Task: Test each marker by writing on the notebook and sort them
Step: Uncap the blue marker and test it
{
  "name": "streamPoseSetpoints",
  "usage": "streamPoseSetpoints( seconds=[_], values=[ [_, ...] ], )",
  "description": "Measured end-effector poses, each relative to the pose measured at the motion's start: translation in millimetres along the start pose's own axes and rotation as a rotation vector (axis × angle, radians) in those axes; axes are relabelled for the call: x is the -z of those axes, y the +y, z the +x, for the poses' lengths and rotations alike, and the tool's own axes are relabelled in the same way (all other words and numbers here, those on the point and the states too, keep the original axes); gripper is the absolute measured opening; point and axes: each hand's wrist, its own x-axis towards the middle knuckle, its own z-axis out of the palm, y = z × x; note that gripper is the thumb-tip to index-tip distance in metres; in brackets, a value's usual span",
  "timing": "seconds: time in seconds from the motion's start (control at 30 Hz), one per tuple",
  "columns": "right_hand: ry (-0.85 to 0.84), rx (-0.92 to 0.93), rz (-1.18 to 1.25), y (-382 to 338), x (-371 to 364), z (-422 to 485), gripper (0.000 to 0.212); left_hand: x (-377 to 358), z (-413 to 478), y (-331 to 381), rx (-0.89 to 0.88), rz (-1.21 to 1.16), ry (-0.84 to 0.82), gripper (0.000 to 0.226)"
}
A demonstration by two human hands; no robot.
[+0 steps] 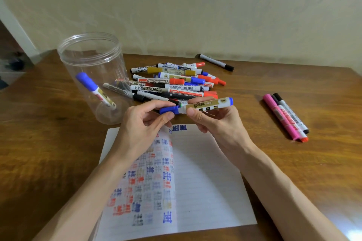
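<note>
The marker point(205, 106), blue-ended with a gold label too blurred to read, is held level above the far edge of the notebook point(205, 191). The left hand point(141, 125) pinches its blue cap point(168, 109) between thumb and fingers. The right hand point(217, 123) pinches the barrel likewise. Whether the cap is fully seated is unclear.

The notebook lies at the front edge of the desk point(49, 143), and the arms partly hide its rows of coloured test marks. Beyond it a pile point(176, 82) shows "WHITEBOARD" and "MARKER". The clear jar point(92, 60) towards the left edge holds a second marker point(94, 88). Three markers point(286, 117) lie near the right edge and a black marker point(215, 62) near the far edge.
</note>
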Motion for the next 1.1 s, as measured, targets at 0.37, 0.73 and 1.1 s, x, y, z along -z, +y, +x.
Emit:
streamPoseSetpoints(
  seconds=[0.37,0.73,1.1],
  values=[
    [0.0,-0.118,0.028,-5,1,3,0.024,0,-1,1,-0.007,-0.009,-0.032,0.028],
    [-0.105,-0.021,-0.268,-15,21,3,0.018,4,-3,-1,0.012,0.029,-0.005,0.027],
    [-0.105,0.086,-0.278,-1,14,1,0.019,1,-7,2,0.019,0.036,0.031,0.023]
  ],
)
